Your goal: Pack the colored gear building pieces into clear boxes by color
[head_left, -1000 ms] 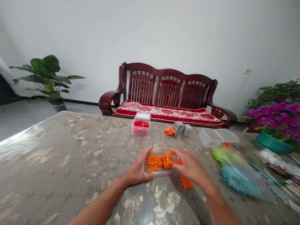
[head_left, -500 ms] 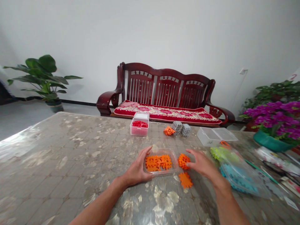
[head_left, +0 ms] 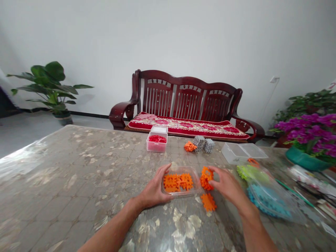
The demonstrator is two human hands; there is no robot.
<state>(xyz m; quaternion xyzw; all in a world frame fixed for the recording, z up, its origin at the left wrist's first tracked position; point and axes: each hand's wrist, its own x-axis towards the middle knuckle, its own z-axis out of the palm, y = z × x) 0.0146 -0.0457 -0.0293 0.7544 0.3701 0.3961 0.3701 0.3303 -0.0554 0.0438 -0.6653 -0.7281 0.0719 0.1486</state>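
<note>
My left hand (head_left: 156, 188) is wrapped round the left end of a clear plastic container (head_left: 196, 176). Flat orange interlocking tiles (head_left: 177, 182) lie inside it. To the right of the container, my right hand (head_left: 223, 182) pinches an orange interlocking tile (head_left: 207, 172) between thumb and fingers, tilted up over a small orange pile (head_left: 205, 184). Just below the pile, a single orange tile (head_left: 209, 202) lies flat on the table.
Farther back stand a box of red pieces (head_left: 156, 144), grey assembled balls (head_left: 199, 142), an orange cluster (head_left: 190, 146) and a translucent box (head_left: 232, 154). At right are bagged blue pieces (head_left: 267, 201), lime pieces (head_left: 245, 172) and a flower pot (head_left: 306, 158).
My right hand has closed on an orange tile and raised it slightly off the pile. My left hand stays on the container.
</note>
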